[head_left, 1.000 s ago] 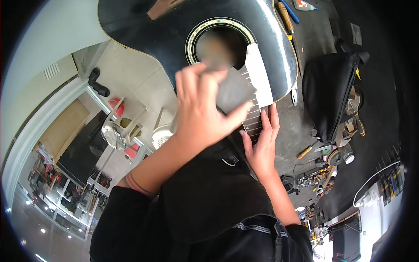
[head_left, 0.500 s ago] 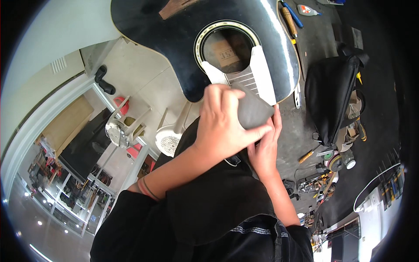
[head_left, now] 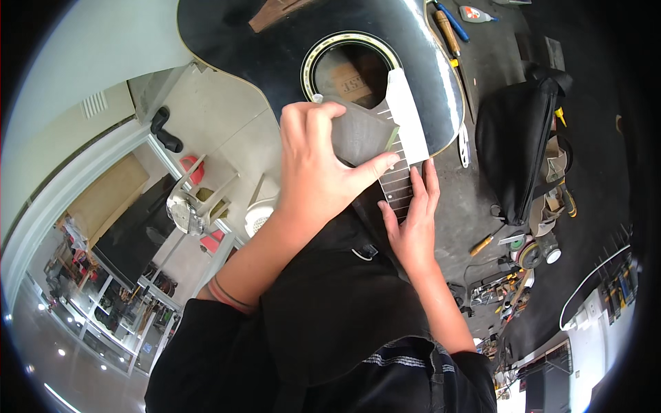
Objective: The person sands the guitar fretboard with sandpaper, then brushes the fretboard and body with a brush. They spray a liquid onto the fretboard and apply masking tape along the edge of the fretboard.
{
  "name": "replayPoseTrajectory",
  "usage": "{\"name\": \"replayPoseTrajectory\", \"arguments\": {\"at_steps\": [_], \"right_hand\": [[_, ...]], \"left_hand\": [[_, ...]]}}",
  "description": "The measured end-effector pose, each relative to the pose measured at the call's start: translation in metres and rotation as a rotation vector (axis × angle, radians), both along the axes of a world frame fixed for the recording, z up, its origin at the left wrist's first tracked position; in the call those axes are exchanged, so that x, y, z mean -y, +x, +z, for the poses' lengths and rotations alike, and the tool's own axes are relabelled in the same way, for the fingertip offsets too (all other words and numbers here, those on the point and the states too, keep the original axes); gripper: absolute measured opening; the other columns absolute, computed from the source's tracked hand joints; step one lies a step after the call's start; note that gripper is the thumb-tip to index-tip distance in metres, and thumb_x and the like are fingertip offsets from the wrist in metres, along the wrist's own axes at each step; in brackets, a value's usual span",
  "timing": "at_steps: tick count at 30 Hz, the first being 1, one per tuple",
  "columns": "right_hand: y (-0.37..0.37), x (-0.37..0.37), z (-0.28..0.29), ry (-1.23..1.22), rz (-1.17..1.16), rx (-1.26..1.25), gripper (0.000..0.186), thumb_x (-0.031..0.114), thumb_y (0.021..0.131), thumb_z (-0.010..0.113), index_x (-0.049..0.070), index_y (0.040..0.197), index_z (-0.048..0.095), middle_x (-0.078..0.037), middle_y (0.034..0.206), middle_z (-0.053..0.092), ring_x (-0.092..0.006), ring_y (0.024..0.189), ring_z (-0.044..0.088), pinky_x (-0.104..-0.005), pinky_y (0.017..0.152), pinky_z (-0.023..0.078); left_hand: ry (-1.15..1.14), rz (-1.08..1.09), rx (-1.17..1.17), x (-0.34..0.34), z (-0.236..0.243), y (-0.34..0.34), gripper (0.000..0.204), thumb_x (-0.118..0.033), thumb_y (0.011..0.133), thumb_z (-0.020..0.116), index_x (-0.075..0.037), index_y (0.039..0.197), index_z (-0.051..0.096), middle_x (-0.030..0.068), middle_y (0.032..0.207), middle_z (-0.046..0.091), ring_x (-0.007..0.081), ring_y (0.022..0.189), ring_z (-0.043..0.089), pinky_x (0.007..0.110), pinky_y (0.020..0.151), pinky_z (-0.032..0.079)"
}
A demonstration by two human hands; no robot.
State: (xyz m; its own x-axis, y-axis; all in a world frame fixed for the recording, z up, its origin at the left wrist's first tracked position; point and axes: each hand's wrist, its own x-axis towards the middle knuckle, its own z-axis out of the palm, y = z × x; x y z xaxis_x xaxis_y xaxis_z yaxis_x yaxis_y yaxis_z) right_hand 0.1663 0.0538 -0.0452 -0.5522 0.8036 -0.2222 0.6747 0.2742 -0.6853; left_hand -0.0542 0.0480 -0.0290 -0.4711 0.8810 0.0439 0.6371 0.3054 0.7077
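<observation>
A black acoustic guitar (head_left: 241, 48) lies face up with its neck toward me. White masking sheet (head_left: 410, 124) covers the top beside the fretboard, right of the round soundhole (head_left: 348, 76). My left hand (head_left: 310, 165) is closed on a flat grey sanding block (head_left: 361, 134) with a pale green edge, thumb on one side and fingers on the other. This block is tilted over the upper frets, hiding part of them and the soundhole's lower rim. Lower down, my right hand (head_left: 413, 234) grips the neck, thumb and fingers on either side of the fretboard (head_left: 394, 186).
The dark bench right of the guitar bears a black bag (head_left: 513, 151), a wooden-handled tool (head_left: 447, 33), a glue bottle (head_left: 475, 14), a small screwdriver (head_left: 485, 246) and several rolls and tools. A white plastic stool (head_left: 258, 217) stands on the floor at left.
My left hand has moved up and left with the sanding block, uncovering more frets. The guitar appears slightly shifted left. My right hand stays at the neck.
</observation>
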Motion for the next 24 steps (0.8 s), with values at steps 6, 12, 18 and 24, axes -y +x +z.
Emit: {"name": "replayPoseTrajectory", "arguments": {"at_steps": [6,12,18,24], "right_hand": [[0.003,0.003,-0.006,-0.047,-0.027,-0.007,0.084,0.008,0.095,0.086,-0.004,0.165,0.039,-0.032,0.179,0.025,-0.0525,0.162,0.037,-0.0546,0.125,0.048],[0.004,0.005,-0.007,-0.019,-0.011,0.014,0.086,0.006,0.094,0.086,-0.003,0.165,0.037,-0.032,0.180,0.022,-0.0534,0.161,0.038,-0.0549,0.121,0.052],[0.000,0.001,-0.001,-0.004,-0.004,0.010,0.085,0.001,0.092,0.084,-0.004,0.164,0.039,-0.033,0.179,0.023,-0.0532,0.162,0.036,-0.0547,0.120,0.053],[-0.001,-0.002,0.000,-0.031,-0.023,-0.030,0.087,0.004,0.091,0.087,-0.002,0.164,0.039,-0.033,0.179,0.024,-0.0540,0.159,0.041,-0.0536,0.118,0.056]], "left_hand": [[-0.050,-0.108,0.113,0.009,0.013,0.030,0.085,-0.044,0.068,0.106,0.000,0.125,0.061,0.0203,0.120,0.055,0.0394,0.110,0.063,0.050,0.091,0.056],[-0.091,-0.050,0.072,-0.001,0.008,0.029,0.085,-0.047,0.069,0.105,-0.001,0.123,0.060,0.0199,0.118,0.053,0.0407,0.107,0.065,0.051,0.087,0.058],[-0.100,0.061,0.067,-0.010,-0.003,0.010,0.089,-0.051,0.068,0.106,0.000,0.124,0.058,0.0195,0.119,0.053,0.0394,0.109,0.064,0.050,0.089,0.058],[-0.051,0.030,0.046,-0.007,0.004,0.021,0.082,-0.047,0.070,0.106,-0.001,0.117,0.057,0.0172,0.117,0.053,0.0367,0.105,0.064,0.047,0.084,0.057]]}}
